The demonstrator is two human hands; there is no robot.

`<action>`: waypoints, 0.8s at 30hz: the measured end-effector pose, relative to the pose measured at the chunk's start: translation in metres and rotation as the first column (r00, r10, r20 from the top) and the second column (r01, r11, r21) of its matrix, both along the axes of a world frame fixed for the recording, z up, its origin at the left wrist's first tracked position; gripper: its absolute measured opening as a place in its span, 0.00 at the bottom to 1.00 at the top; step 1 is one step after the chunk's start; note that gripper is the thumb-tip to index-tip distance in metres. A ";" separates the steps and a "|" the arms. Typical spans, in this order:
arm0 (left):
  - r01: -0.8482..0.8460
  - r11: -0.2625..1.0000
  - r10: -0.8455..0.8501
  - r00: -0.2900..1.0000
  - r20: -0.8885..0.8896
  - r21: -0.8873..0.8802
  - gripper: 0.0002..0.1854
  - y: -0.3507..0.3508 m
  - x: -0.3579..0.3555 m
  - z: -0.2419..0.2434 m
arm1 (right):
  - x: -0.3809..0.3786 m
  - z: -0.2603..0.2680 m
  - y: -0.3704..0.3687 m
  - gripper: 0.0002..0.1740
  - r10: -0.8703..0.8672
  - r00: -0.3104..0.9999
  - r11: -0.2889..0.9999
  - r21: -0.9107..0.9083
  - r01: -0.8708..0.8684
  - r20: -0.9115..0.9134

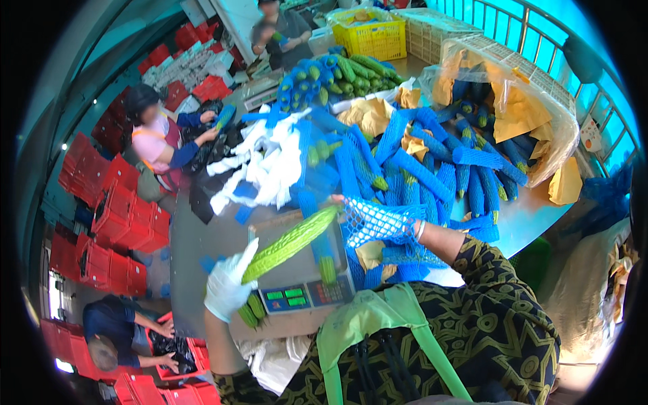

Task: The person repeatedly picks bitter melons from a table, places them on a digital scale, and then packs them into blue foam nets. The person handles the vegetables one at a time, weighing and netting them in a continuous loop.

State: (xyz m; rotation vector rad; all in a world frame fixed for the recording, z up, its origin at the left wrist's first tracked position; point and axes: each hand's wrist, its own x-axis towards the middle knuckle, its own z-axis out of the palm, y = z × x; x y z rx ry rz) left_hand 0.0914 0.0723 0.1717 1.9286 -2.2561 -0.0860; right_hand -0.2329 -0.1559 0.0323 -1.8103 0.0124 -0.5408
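A pale green bitter melon (291, 244) slants upward in front of me, above a digital scale (304, 299). My left hand (228, 286), in a white glove, grips its lower end. A blue foam net sleeve (365, 230) is stretched over my right hand (379, 220), down to the wrist. The fingertips of that hand poke out of the net and hold the melon's upper tip. Another bitter melon (328, 271), partly in a blue net, lies on the scale. Two bare melons (251, 310) rest beside the scale, close to my left wrist.
Netted melons (420, 167) are heaped to the right, by a plastic-lined crate (552, 147). White strips (273, 157) lie ahead. Bare melons (364, 73) are piled farther back near a yellow crate (372, 38). Co-workers (157, 136) stand around; red crates (129, 207) are stacked left.
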 end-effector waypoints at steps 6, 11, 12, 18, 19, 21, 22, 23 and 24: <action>0.253 0.968 -0.241 0.923 0.301 0.001 0.47 -0.017 -0.026 0.052 | 0.003 0.022 0.017 0.48 -0.024 0.965 0.964 -0.261 -0.046 -0.259; 0.320 0.905 -0.102 0.801 0.590 -0.279 0.40 -0.037 -0.027 0.079 | 0.004 0.024 0.043 0.33 0.165 0.977 0.957 0.260 -0.126 -0.134; 0.296 0.857 0.015 0.803 0.596 -0.421 0.40 -0.043 -0.025 0.079 | 0.003 0.023 0.043 0.30 0.046 0.983 0.966 -0.241 -0.088 -0.178; 0.011 0.806 -0.111 0.985 -0.133 -0.592 0.36 -0.074 -0.068 0.001 | 0.026 0.011 0.043 0.26 -0.250 0.965 0.884 -0.389 0.260 0.077; 0.009 0.841 -0.123 0.977 -0.174 -0.541 0.36 -0.075 -0.085 -0.020 | 0.029 0.009 0.043 0.25 -0.269 0.956 0.846 -0.447 0.292 0.114; -0.100 0.867 -0.091 0.931 -0.353 -0.488 0.35 -0.074 -0.116 -0.061 | 0.030 0.003 0.042 0.25 -0.330 0.896 0.614 -0.653 0.443 0.297; -0.099 0.863 -0.123 0.910 -0.396 -0.496 0.35 -0.074 -0.124 -0.076 | 0.028 -0.001 0.042 0.25 -0.345 0.894 0.618 -0.647 0.446 0.287; -0.099 0.855 -0.153 0.890 -0.429 -0.510 0.35 -0.075 -0.129 -0.089 | 0.028 -0.004 0.042 0.24 -0.353 0.885 0.643 -0.608 0.466 0.304; -0.067 0.810 -0.221 0.886 -0.408 -0.583 0.30 -0.075 -0.131 -0.099 | 0.024 -0.008 0.042 0.22 -0.326 0.848 0.636 -0.566 0.524 0.418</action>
